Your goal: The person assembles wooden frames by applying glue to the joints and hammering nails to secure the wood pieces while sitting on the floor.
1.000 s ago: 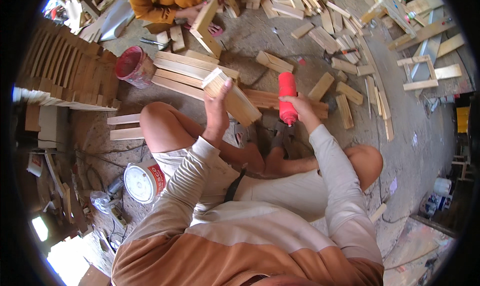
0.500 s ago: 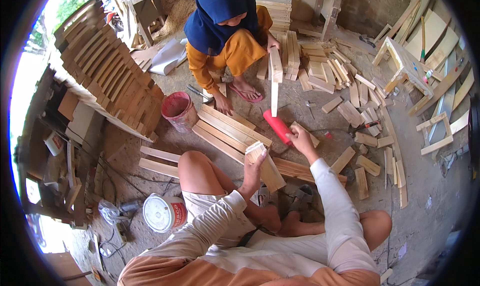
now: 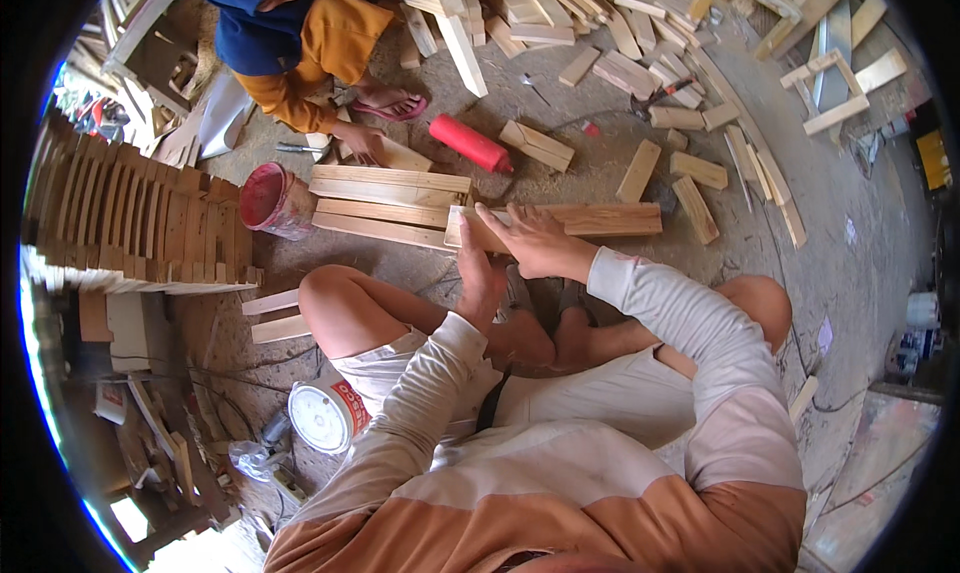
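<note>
A: What's there, biggest first?
B: The floor (image 3: pixel 745 248), with another person (image 3: pixel 345 38) crouched toward its far left corner. Then stacked boards (image 3: pixel 385 188), a stained bucket (image 3: pixel 292 220) by their left ends, and a long plank (image 3: pixel 615 220) running toward the floor's right edge.
A: And the wooden block (image 3: pixel 483 235)?
B: Above mid-floor, at the boards' right ends; whether it touches them, I can't tell. Beyond it the red bottle (image 3: pixel 470 144) lies on its side.
A: What about the grip?
B: The left hand (image 3: pixel 482 281) grasps the block from the near side, thumb up. The right hand (image 3: pixel 545 245) reaches over the top, fingers extended, grasping nothing.
A: Any advice?
B: I'd hold the left grip firm, thumb clear of the right fingers, and press evenly.
</note>
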`<state>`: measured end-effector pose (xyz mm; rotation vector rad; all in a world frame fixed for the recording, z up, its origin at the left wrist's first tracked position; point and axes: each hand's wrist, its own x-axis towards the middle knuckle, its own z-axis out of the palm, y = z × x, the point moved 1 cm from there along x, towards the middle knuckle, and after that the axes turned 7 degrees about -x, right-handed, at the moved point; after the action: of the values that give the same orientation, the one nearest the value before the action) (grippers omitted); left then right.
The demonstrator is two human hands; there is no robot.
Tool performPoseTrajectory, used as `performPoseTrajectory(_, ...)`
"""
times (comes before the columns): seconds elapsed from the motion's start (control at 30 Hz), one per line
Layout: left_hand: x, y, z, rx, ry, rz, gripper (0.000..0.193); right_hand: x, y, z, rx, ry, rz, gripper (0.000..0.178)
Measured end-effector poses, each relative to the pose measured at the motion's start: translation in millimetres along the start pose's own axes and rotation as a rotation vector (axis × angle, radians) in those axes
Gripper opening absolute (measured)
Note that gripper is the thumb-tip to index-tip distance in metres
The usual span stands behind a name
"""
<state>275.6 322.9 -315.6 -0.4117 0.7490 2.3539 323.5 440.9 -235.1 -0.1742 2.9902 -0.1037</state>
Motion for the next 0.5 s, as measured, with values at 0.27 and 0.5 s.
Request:
performPoseTrajectory(0.27, 14.3, -1.9, 0.6, 0.302, -0.026, -0.271, 0.063, 14.9, 70.7, 49.5, 0.427, 0.026, 0.299, 0.094)
performPoseTrajectory(0.5, 11.0, -7.0, -25.7, 0.776, -0.197, -0.289, 0.053, 36.1, 175.3, 90.0, 0.036, 0.2, 0.528, 0.091)
